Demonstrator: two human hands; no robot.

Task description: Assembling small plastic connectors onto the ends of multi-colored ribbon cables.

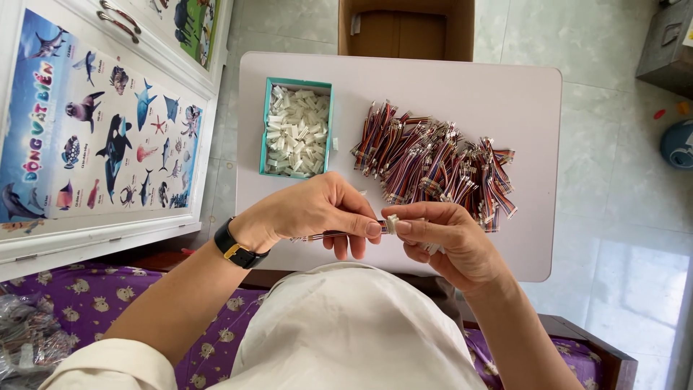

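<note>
My left hand [317,213] pinches a thin multicoloured ribbon cable [325,235] near its end. Right beside it, my right hand [447,242] holds a small white plastic connector [392,223] between thumb and forefinger, touching the cable's tip. Both hands hover over the near edge of a white table [505,94]. A teal box [264,123] filled with several white connectors [296,133] sits at the table's left. A large heap of multicoloured cables [433,162] lies in the middle, just beyond my hands.
An open cardboard box [462,32] stands on the tiled floor beyond the table. A cabinet door with a sea-animal poster [101,130] is at the left. Purple patterned fabric [94,303] covers the seat below, with a cable pile [29,339] at far left.
</note>
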